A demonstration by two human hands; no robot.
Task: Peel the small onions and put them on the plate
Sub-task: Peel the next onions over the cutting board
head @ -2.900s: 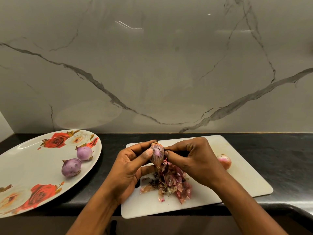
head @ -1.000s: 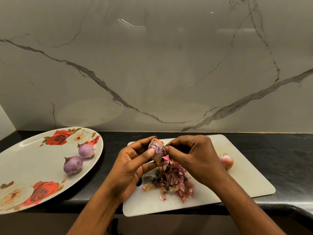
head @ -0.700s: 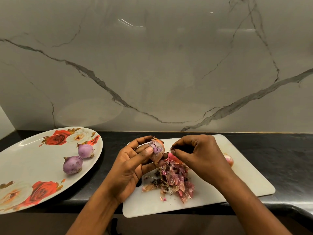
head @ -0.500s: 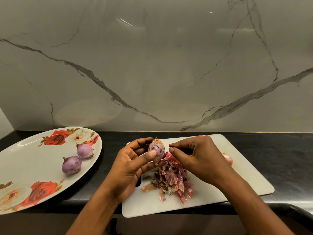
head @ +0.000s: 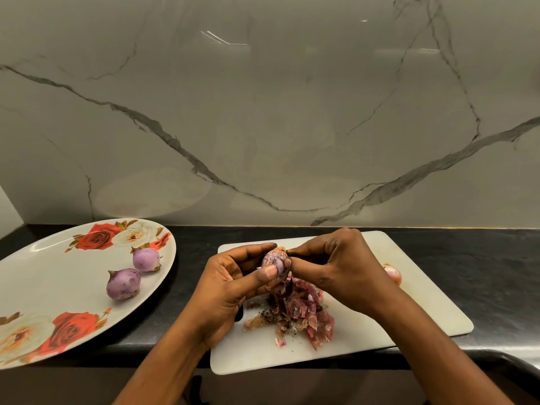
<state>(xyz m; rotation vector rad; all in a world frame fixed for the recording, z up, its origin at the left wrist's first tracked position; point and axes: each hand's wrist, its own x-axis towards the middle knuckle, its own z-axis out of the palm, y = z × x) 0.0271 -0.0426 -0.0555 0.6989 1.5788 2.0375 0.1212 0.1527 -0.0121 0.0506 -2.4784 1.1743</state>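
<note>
Though I can read no brand or writing anywhere on the black desk point(head: 482, 267), only roses printed on the plate point(head: 43, 282) at its left, the white cutting board point(head: 423, 311) beside it is where the work is: above it the left hand point(head: 230, 290) grasps the small onion point(head: 274, 261) between thumb and fingers while the right hand point(head: 342, 270) pinches its papery tip. I judge it light, firm, slick once bared, its skin brittle, so hold the flanks and tear from the tip. Two peeled onions point(head: 124, 284) lie on the plate; an unpeeled onion point(head: 394, 274) waits on the board
</note>
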